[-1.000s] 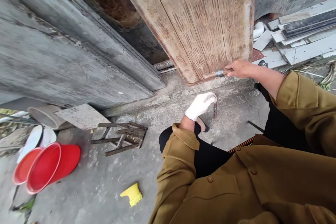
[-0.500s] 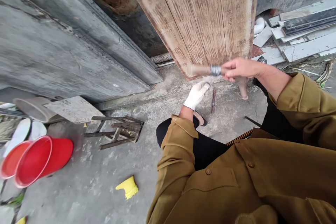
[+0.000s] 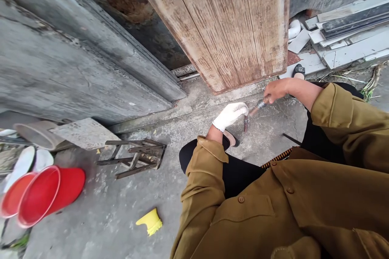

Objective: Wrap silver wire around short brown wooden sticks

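My left hand wears a white glove. Its fingers are closed together around something small and greyish at the tips, too small to name. In my bare right hand is a wooden stick bound with silvery wire, its far end pointing down-left close to the gloved fingertips. I cannot tell whether the two touch. Just below the glove, a dark reddish-brown stick, also wire-wound, appears against the concrete ground. Behind both hands stands a worn plank door with flaking, scraped-looking brown patches.
A small wooden stool lies on its side to the left, near red plastic buckets. A yellow glove-like piece is on the concrete. Stacked boards lie at the right, and a grey slab leans at the left.
My right hand has swung the wire-bound stick down from in front of the door's lower edge to beside the glove. My left hand has moved slightly downward and right.
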Tool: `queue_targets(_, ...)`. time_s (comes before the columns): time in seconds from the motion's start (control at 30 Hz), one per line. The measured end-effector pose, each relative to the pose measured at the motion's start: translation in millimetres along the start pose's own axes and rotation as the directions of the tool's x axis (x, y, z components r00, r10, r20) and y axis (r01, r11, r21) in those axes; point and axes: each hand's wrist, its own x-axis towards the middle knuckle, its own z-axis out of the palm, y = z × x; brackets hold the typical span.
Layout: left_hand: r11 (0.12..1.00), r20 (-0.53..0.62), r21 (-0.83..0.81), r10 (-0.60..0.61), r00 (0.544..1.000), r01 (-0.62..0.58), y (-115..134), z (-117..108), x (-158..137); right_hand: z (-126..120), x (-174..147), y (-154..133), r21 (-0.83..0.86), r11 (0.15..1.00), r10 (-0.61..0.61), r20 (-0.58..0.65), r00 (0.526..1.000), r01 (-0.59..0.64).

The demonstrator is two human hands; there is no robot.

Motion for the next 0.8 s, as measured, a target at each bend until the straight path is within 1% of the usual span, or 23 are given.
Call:
queue_targets(0.03, 1.0, -0.008, -0.001, -0.003, 1.0, 0.003, -1, -1, 0, 1, -2, 0, 0.071, 0.995, -0.074, 0.108, 0.991, 0.067)
queue_targets(0.07, 1.0, -0.011, -0.005, -0.005, 1.0, 0.005, -2, -2, 0, 1, -5, -1, 0.164, 0.979, -0.157, 0.202, 0.967, 0.125)
queue_targets(0.1, 1.0, -0.017, -0.009, -0.008, 1.0, 0.008, -3, -2, 0, 0, -9, -1, 0.263, 0.95, -0.24, 0.263, 0.935, 0.17)
queue_targets(0.13, 1.0, -0.024, -0.011, -0.009, 1.0, 0.009, -4, -3, 1, -3, -14, -1, 0.354, 0.912, -0.313, 0.278, 0.908, 0.206)
queue_targets(0.17, 1.0, -0.036, -0.016, -0.01, 0.999, 0.009, -5, -3, 1, -6, -20, -1, 0.433, 0.869, -0.368, 0.241, 0.898, 0.24)
queue_targets(0.2, 1.0, -0.055, -0.028, -0.014, 0.998, 0.012, -5, -2, 1, -10, -25, -1, 0.494, 0.825, -0.392, 0.154, 0.907, 0.273)
queue_targets(0.23, 0.999, -0.074, -0.048, -0.022, 0.997, 0.018, -5, -1, 1, -13, -30, -1, 0.55, 0.781, -0.369, 0.022, 0.929, 0.297)
queue_targets(0.27, 0.997, -0.091, -0.075, -0.034, 0.995, 0.027, -4, 0, 1, -17, -34, 0, 0.598, 0.734, -0.315, -0.12, 0.941, 0.322)
queue_targets(0.3, 0.994, -0.103, -0.106, -0.046, 0.994, 0.035, -4, 2, 1, -19, -36, 2, 0.635, 0.69, -0.243, -0.249, 0.938, 0.347)
queue_targets(0.33, 0.99, -0.108, -0.133, -0.056, 0.993, 0.041, -3, 4, 1, -21, -37, 5, 0.66, 0.654, -0.165, -0.353, 0.921, 0.37)
queue_targets(0.37, 0.987, -0.106, -0.152, -0.059, 0.993, 0.042, -1, 5, 2, -21, -36, 8, 0.674, 0.629, -0.095, -0.427, 0.899, 0.387)
queue_targets(0.4, 0.986, -0.097, -0.161, -0.055, 0.994, 0.039, 0, 7, 2, -21, -35, 11, 0.681, 0.617, -0.037, -0.476, 0.879, 0.395)
queue_targets(0.47, 0.987, -0.083, -0.16, -0.04, 0.996, 0.026, 1, 9, 3, -20, -29, 16, 0.679, 0.631, 0.051, -0.519, 0.853, 0.375)
queue_targets(0.5, 0.988, -0.073, -0.151, -0.034, 0.997, 0.022, 2, 10, 3, -18, -25, 17, 0.67, 0.657, 0.09, -0.525, 0.846, 0.346)
queue_targets(0.57, 0.991, -0.048, -0.13, -0.029, 0.998, 0.022, 2, 11, 4, -16, -17, 17, 0.623, 0.747, 0.164, -0.509, 0.845, 0.231)
queue_targets(0.63, 0.997, -0.031, -0.073, -0.021, 0.999, 0.018, 1, 11, 5, -14, -8, 11, 0.493, 0.868, 0.218, -0.48, 0.85, 0.056)
queue_targets(0.7, 1.0, -0.036, 0.009, -0.01, 0.999, 0.01, 0, 11, 6, -10, -1, 2, 0.279, 0.956, 0.214, -0.437, 0.874, -0.095)
queue_targets(0.73, 0.999, -0.042, 0.048, -0.006, 0.999, 0.008, 0, 11, 7, -7, 2, -3, 0.168, 0.977, 0.186, -0.393, 0.9, -0.129)
queue_targets(0.77, 0.997, -0.047, 0.078, -0.004, 0.999, 0.008, -1, 10, 7, -5, 4, -8, 0.085, 0.989, 0.141, -0.336, 0.931, -0.119)
queue_targets(0.8, 0.996, -0.053, 0.09, -0.008, 0.999, 0.013, -2, 10, 8, -2, 5, -12, 0.037, 0.997, 0.082, -0.258, 0.963, -0.075)
